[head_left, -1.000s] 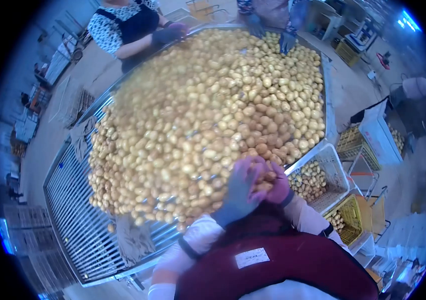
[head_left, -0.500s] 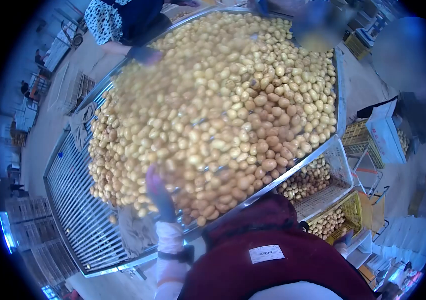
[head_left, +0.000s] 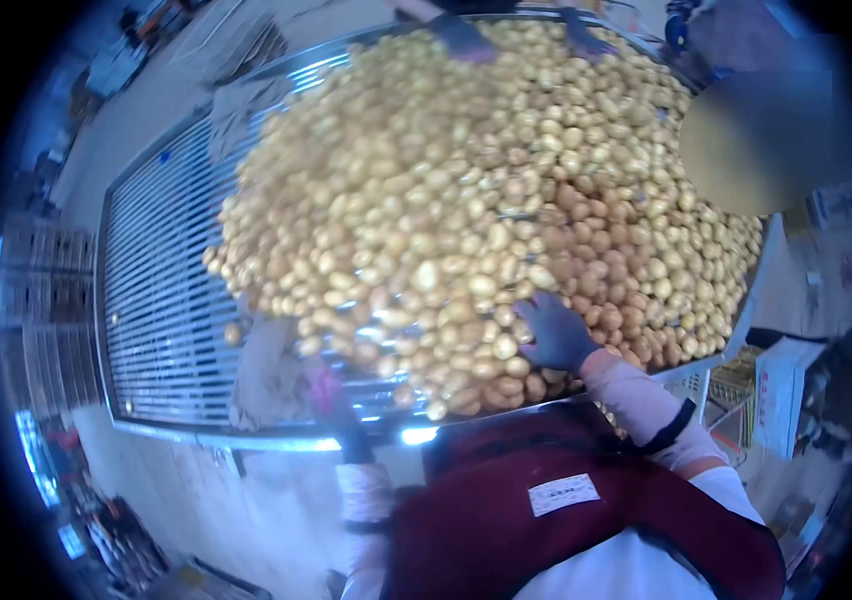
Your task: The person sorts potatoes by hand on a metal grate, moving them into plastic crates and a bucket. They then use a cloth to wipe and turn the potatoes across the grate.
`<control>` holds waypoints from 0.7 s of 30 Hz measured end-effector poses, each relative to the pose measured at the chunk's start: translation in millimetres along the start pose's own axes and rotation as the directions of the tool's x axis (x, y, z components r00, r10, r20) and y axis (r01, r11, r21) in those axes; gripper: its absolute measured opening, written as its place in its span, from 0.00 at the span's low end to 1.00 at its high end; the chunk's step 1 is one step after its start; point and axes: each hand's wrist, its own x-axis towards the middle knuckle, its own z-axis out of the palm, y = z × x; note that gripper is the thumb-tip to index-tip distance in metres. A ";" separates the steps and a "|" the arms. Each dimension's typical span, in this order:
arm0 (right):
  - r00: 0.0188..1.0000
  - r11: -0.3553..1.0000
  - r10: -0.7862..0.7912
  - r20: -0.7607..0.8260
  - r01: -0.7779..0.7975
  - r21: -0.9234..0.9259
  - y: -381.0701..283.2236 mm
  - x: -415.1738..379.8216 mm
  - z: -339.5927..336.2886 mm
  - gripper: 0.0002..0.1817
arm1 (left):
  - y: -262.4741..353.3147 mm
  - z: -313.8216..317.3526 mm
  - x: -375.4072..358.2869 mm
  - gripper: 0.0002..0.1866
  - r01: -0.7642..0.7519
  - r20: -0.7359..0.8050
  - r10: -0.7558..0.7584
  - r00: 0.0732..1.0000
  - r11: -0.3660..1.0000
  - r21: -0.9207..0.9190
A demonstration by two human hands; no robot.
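Note:
A large heap of potatoes (head_left: 426, 275) covers most of a slatted metal sorting table (head_left: 161, 300). My right hand (head_left: 556, 335), in a grey-blue glove, lies on the potatoes by the near edge, its fingers apart; none is visibly gripped. To its left, my left hand (head_left: 338, 410) hovers at the near rim beside a grey cloth (head_left: 271, 370). Its glove has pinkish fingertips, and motion smears the fingers. A few potatoes lie between the two hands on the shiny metal.
Across the heap, another person's gloved hands (head_left: 466, 40) touch the far potatoes. A second cloth (head_left: 241, 115) drapes over the slats at the back left. Beyond the right end are a white box (head_left: 786, 395) and a yellow crate (head_left: 731, 385). A blurred patch hides part of the upper right.
My right hand has come from the crates at the lower right onto the heap. My left hand has drawn back from the potatoes toward the near rim. The view has turned.

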 end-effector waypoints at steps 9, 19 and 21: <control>0.998 0.999 0.026 0.053 -0.029 0.040 0.9 -2.3 -9.3 0.30 | -25.8 58.1 -75.4 0.33 -0.496 0.626 0.199 0.754 0.797 0.344; 0.981 0.984 -0.133 0.140 0.114 0.140 35.2 12.1 -7.4 0.31 | 117.2 43.8 -47.3 0.25 0.403 0.623 0.021 0.782 0.745 -0.532; 0.980 0.978 -0.171 0.099 0.157 0.139 40.2 13.7 -1.8 0.31 | 124.8 53.4 -46.4 0.28 0.711 0.756 -0.030 0.654 0.366 -0.600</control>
